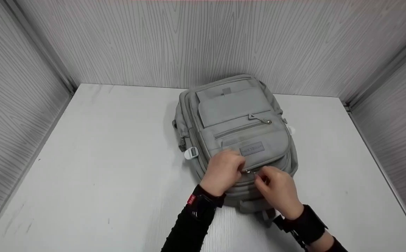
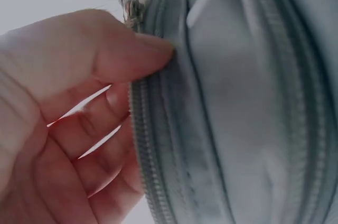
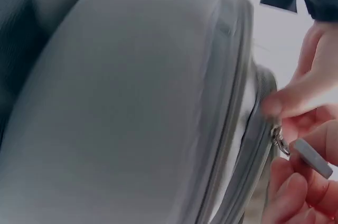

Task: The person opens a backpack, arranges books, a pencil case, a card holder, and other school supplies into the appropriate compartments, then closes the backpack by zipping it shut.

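Observation:
A grey-green backpack (image 1: 236,105) lies front side up on the white table. My left hand (image 1: 224,171) pinches the zippered edge of a front compartment near the bag's lower end. In the left wrist view the thumb (image 2: 113,55) presses on the cloth beside the zipper teeth (image 2: 145,155), with the fingers behind. Just to the right, my right hand (image 1: 280,189) pinches a zipper's grey pull tab (image 3: 312,159) between thumb and fingers. The tab hangs from a metal slider (image 3: 277,135) close to the left thumb. How far this zipper is undone, I cannot tell.
Another zipper pull (image 1: 259,119) lies across the bag's front pocket. A white buckle (image 1: 191,153) sticks out at its left side. Grey wood-grain panels (image 1: 146,45) stand at the back and both sides of the table (image 1: 101,157).

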`<move>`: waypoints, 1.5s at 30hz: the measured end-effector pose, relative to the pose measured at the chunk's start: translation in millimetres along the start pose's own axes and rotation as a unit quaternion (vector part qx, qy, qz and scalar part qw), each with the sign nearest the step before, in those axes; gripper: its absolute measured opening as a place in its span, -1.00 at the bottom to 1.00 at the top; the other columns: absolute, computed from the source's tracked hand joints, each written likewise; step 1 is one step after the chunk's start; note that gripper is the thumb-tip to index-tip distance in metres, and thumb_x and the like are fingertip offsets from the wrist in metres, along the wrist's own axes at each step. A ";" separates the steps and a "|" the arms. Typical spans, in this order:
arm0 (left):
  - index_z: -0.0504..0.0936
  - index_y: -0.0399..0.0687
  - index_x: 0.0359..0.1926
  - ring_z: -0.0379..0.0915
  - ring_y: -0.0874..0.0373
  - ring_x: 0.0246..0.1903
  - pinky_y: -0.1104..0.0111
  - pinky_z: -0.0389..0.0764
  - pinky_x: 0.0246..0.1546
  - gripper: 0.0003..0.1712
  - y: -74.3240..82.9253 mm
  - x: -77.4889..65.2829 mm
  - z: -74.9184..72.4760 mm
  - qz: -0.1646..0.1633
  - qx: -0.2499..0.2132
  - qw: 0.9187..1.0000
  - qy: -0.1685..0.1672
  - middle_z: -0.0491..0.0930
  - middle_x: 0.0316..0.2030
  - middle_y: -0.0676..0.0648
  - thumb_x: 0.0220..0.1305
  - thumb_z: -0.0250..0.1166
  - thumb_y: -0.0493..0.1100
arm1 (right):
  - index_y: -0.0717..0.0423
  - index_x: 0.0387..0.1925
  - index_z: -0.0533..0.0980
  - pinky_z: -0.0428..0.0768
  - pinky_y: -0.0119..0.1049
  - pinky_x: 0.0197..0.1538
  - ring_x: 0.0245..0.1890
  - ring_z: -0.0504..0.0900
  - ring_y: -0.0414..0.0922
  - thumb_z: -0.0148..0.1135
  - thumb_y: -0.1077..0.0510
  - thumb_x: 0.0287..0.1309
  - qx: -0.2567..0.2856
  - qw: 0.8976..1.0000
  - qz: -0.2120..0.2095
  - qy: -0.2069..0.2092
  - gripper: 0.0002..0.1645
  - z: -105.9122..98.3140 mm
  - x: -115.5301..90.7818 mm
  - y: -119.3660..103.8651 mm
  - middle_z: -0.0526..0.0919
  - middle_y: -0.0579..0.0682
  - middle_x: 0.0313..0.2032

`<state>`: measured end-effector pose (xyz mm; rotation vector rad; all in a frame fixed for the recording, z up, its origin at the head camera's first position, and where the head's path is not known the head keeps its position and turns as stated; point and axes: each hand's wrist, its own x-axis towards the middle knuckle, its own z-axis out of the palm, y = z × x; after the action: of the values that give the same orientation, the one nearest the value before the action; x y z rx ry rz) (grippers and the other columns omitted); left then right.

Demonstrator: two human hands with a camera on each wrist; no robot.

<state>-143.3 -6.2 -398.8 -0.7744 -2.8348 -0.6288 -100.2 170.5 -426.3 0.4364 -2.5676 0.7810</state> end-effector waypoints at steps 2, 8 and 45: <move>0.61 0.00 -0.58 0.57 0.17 -0.38 0.38 0.57 -0.35 -0.81 -1.8 -0.8 -2.5 -0.002 -0.003 1.000 -0.007 0.64 -0.47 0.10 -0.16 0.36 -0.39 | 0.00 -0.65 0.44 0.28 -0.45 -0.53 -0.63 0.27 -0.40 0.34 0.39 -0.08 -0.013 1.000 -0.001 0.010 -0.69 -6.0 2.0 7.1 0.43 -0.18 -0.67; 0.56 -0.02 -0.61 0.57 0.16 -0.42 0.36 0.55 -0.42 -0.79 -12.4 -6.6 -14.8 -0.008 -0.018 1.000 -0.012 0.62 -0.52 0.09 -0.22 0.32 -0.43 | 0.05 -0.66 0.48 0.28 -0.45 -0.55 -0.64 0.32 -0.35 0.32 0.39 -0.10 -0.047 0.998 0.016 0.050 -0.75 -24.4 7.2 32.7 0.50 -0.12 -0.68; 0.63 -0.02 -0.55 0.48 0.13 -0.31 0.27 0.53 -0.19 -0.80 -46.9 -22.0 -43.8 -0.072 -0.093 0.990 -0.078 0.64 -0.44 0.06 -0.18 0.36 -0.42 | 0.23 -0.48 0.56 0.48 0.00 -0.47 -0.49 0.62 0.15 0.14 0.19 0.23 -0.126 0.984 0.108 -0.064 -0.77 -14.5 136.4 90.3 0.68 0.21 -0.46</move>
<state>-147.6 -71.6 -381.2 -0.6768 -3.0282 -0.9032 -250.4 227.1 -391.5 0.1332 -2.8197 0.5006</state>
